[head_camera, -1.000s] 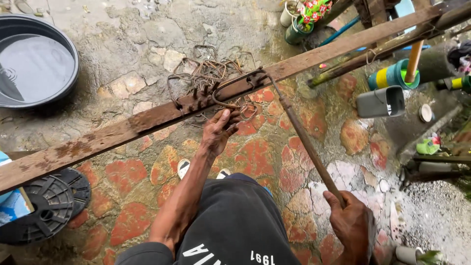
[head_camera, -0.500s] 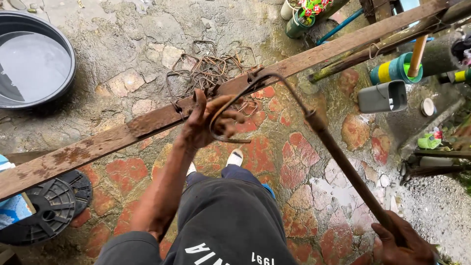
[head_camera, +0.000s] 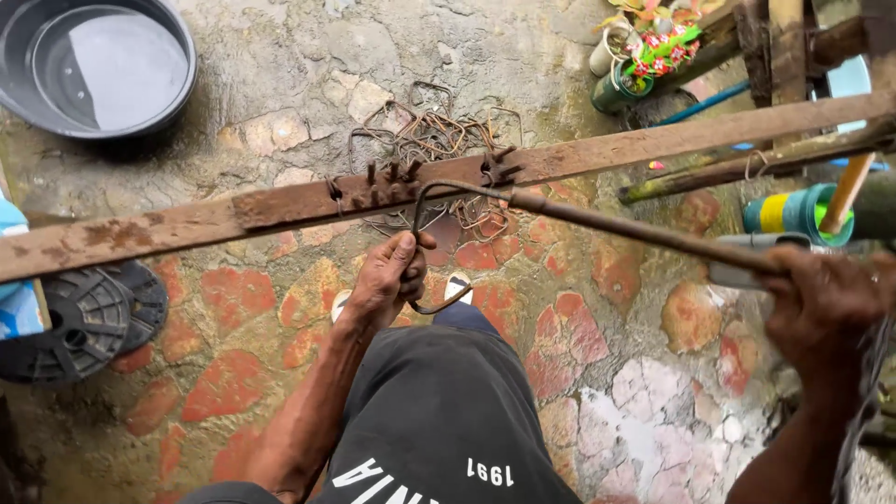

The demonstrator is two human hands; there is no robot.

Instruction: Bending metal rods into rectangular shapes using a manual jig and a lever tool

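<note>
My left hand (head_camera: 392, 275) grips the bent wire (head_camera: 425, 243), right hand (head_camera: 826, 299) clenches the lever rod (head_camera: 635, 227); I'd pull steadily, wire pinned against the plank (head_camera: 187, 224) pegs.

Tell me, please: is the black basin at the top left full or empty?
It holds water, not empty. The black basin shows a pale, reflective flat surface inside its dark rim. How deep the water is, I cannot tell.

Stone floor (head_camera: 280, 84), black basin (head_camera: 93, 65), wire pile (head_camera: 439, 135), black lid (head_camera: 89, 322)

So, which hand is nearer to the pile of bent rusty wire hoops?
Left. The left hand is just below the pile of bent rusty wire hoops; the right hand is far right.
</note>
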